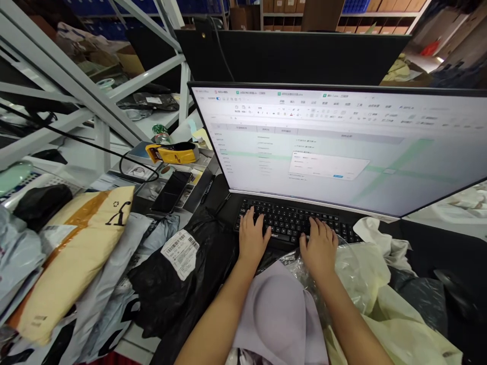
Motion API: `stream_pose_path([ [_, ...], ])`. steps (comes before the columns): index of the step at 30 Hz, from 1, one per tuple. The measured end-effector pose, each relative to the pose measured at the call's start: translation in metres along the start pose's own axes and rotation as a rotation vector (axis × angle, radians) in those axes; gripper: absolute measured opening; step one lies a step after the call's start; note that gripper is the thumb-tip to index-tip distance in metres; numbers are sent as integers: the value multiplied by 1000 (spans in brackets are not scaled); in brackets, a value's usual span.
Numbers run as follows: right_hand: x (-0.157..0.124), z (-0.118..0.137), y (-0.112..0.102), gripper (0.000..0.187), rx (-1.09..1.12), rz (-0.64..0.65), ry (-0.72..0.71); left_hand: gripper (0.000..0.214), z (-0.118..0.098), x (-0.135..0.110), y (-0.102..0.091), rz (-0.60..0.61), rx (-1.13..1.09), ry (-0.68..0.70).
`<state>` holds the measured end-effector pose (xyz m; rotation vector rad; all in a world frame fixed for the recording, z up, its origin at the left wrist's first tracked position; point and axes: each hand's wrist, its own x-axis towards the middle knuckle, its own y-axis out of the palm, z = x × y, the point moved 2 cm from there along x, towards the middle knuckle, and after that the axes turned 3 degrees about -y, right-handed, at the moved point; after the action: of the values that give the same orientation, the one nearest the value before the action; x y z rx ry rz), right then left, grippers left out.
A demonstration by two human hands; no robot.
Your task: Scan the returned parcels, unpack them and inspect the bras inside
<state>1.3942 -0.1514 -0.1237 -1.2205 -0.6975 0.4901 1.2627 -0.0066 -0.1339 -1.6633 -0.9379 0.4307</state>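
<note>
My left hand [251, 237] rests on the left end of a black keyboard [283, 223], its fingers spread over the keys. On the keyboard's right part lies my right hand [319, 248], also with fingers apart and nothing held. Behind the keys stands a wide monitor [247, 172] showing a spreadsheet with a small dialog box. A folded lilac garment [279, 314] with a moulded cup shape lies between my forearms. Under and beside my right forearm are clear plastic and pale yellow cloth [403, 314]. A black plastic parcel [160, 289] with a white label lies left of my left forearm.
Several mailer bags are piled at left, a yellow padded one [83, 253] on top. A phone [172, 191] and a yellow-and-black tool [173, 153] lie on a cluttered organizer box. A dark mouse [454, 291] is at far right, near a crumpled white cloth [382, 243].
</note>
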Motion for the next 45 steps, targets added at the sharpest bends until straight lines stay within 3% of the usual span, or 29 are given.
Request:
stream_pose_path([
  [7, 4, 19, -1, 40, 40, 136, -305, 35, 3, -4, 7, -48, -84, 47],
  [14, 9, 42, -1, 38, 99, 95, -375, 41, 8, -6, 13, -112, -143, 86],
  [26, 3, 57, 7, 36, 50, 86, -315, 42, 10, -7, 12, -97, -201, 60],
  [33, 4, 56, 11, 42, 91, 95, -392, 39, 11, -6, 11, -96, -191, 63],
  [45, 3, 51, 15, 43, 142, 48, -314, 38, 11, -6, 11, -99, -179, 62],
])
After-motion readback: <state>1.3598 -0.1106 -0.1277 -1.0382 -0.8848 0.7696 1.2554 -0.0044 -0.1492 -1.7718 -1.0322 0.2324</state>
